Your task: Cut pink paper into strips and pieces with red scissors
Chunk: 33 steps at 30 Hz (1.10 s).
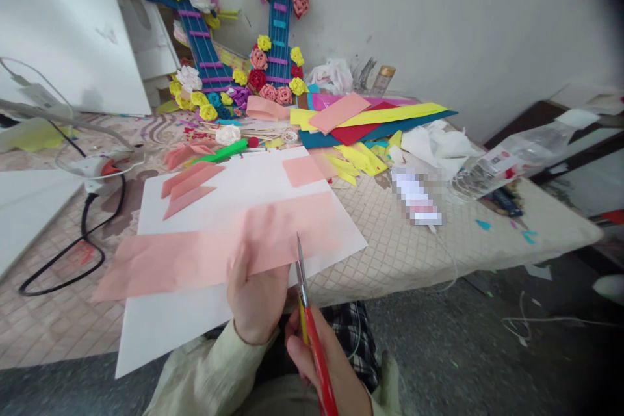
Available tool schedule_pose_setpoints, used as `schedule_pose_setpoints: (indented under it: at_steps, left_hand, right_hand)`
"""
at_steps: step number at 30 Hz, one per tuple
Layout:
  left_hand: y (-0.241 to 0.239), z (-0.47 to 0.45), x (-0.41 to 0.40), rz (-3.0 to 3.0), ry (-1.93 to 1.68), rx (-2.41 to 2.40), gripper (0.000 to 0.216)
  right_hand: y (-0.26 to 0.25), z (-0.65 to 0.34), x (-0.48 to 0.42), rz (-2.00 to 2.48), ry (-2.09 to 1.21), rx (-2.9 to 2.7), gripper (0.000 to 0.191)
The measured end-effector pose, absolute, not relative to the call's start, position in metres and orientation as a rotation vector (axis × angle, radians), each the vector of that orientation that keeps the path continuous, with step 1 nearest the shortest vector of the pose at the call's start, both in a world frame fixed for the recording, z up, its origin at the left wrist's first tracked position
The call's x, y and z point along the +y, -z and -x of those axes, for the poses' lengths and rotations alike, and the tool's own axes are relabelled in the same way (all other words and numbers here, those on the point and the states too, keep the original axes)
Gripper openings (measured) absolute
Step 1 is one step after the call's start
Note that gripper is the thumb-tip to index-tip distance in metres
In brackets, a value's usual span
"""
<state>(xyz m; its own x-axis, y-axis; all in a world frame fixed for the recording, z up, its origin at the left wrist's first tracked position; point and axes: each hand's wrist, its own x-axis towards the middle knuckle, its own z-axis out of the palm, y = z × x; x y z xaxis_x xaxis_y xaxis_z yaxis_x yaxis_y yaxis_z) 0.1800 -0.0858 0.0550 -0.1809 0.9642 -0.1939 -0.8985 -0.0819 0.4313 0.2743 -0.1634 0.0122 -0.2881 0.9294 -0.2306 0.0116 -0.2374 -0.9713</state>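
Note:
My left hand (256, 299) is closed on the near edge of a long pink paper strip (195, 253), held over a large white sheet (234, 195). My right hand (326, 357) grips red-handled scissors (309, 318), whose blades point up at the strip's near edge just right of my left hand. Several cut pink pieces (188, 185) lie on the white sheet to the left, and a pink rectangle (303, 170) lies to the right.
Two blue paper models with paper flowers (277, 45) stand at the back wall. Coloured paper sheets (370, 120) and yellow scraps (358, 159) lie right of centre. A green marker (227, 151), a plastic bag (507, 159) and a black cable (82, 234) lie around.

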Motion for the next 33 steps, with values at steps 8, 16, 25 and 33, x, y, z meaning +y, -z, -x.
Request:
schedule_pose_setpoints:
  at_steps: [8, 16, 25, 33]
  left_hand:
    - [-0.055, -0.181, -0.085, -0.164, -1.682, 0.541, 0.034]
    - [-0.055, -0.181, -0.086, -0.157, -1.689, 0.536, 0.035]
    - [-0.055, -0.181, -0.085, -0.166, -1.687, 0.513, 0.034]
    - [-0.053, -0.180, -0.085, -0.190, -1.675, 0.511, 0.034]
  right_hand:
    - [-0.024, -0.273, -0.160, 1.208, -1.686, -1.277, 0.042]
    - [-0.018, -0.271, -0.162, 1.237, -1.636, -1.280, 0.043]
    - [-0.022, -0.271, -0.162, 1.302, -1.578, -1.288, 0.040]
    - [-0.017, -0.269, -0.163, 1.326, -1.526, -1.250, 0.041]
